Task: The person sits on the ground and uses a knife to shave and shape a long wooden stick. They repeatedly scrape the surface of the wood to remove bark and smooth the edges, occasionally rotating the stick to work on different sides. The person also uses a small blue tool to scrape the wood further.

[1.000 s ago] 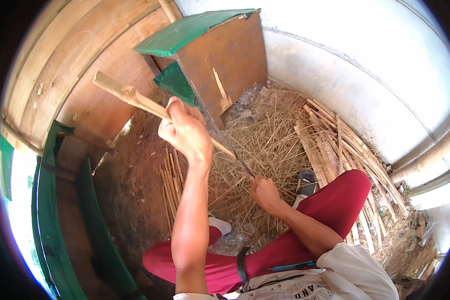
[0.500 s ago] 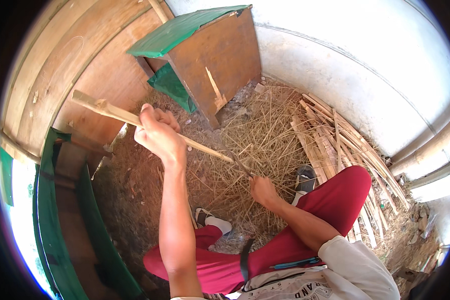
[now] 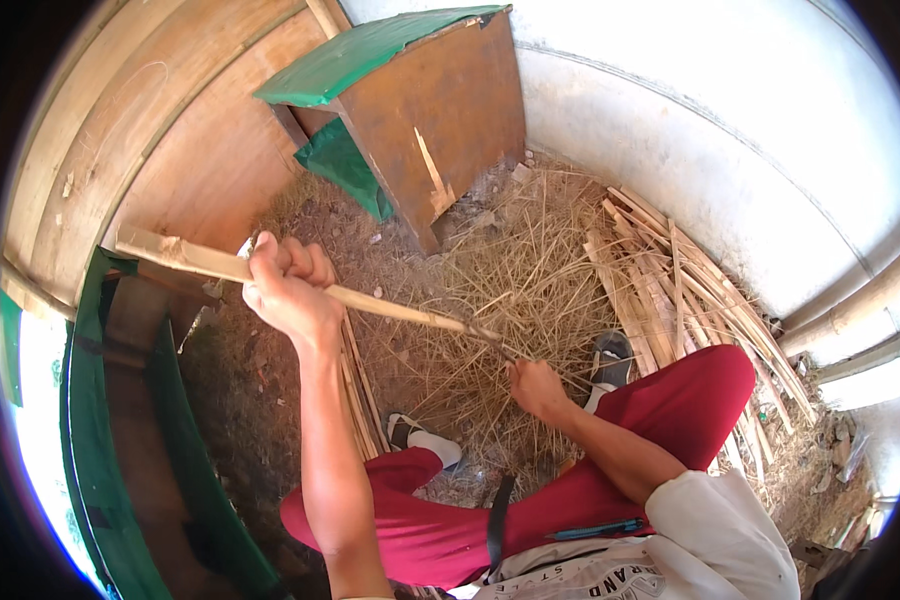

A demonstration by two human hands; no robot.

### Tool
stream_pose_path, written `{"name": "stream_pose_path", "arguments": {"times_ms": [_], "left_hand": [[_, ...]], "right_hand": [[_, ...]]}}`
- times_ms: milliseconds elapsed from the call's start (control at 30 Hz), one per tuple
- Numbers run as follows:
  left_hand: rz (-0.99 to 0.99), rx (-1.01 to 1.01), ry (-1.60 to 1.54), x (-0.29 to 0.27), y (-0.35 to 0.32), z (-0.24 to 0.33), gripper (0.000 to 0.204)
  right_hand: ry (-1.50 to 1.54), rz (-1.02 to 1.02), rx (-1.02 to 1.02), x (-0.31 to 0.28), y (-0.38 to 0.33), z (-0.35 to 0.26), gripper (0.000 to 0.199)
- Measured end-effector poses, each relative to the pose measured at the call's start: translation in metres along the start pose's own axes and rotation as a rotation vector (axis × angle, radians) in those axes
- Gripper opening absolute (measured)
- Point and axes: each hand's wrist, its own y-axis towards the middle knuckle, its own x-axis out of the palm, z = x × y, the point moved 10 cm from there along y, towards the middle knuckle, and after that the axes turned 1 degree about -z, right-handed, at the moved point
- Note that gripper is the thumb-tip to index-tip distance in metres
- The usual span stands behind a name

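My left hand (image 3: 292, 292) is closed round a long bamboo strip (image 3: 405, 309) in the middle left. The strip's thick, knotted end points to the upper left, and its thinner end slopes down toward my other hand. Lower down and to the right, my right hand (image 3: 540, 390) grips a knife (image 3: 496, 344) whose handle is hidden in the fingers. Its dark, narrow blade lies at the strip's thin end, seeming to touch it. Straw and shavings (image 3: 510, 270) cover the ground beneath both hands.
A brown wooden box with a green top (image 3: 430, 110) stands at the back wall. Split bamboo strips (image 3: 660, 290) are piled on the right; more strips (image 3: 355, 385) lie by my left shoe (image 3: 402, 430). Green-edged wooden troughs (image 3: 185, 440) line the left side.
My left hand has shifted left and slightly down with the bamboo strip, which now slopes less. The knife and my right hand have moved only a little, slightly right and down.
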Motion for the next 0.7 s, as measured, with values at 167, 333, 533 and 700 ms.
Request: {"name": "stream_pose_path", "arguments": {"times_ms": [167,333,533,700], "left_hand": [[-0.079,-0.032,-0.045,-0.003,-0.009,0.003,0.046],[-0.134,0.006,-0.014,0.016,-0.012,0.004,0.047],[-0.08,-0.02,-0.024,-0.001,0.0,0.002,0.047],[-0.113,-0.025,-0.015,0.019,-0.012,-0.002,0.047]], "right_hand": [[0.009,0.035,-0.107,-0.004,-0.02,-0.026,0.037],[-0.089,-0.105,0.15,0.024,0.003,0.063,0.038],[-0.033,-0.117,0.085,-0.012,-0.011,-0.025,0.03],[-0.089,-0.174,0.314,0.045,-0.017,0.113,0.031]]}}
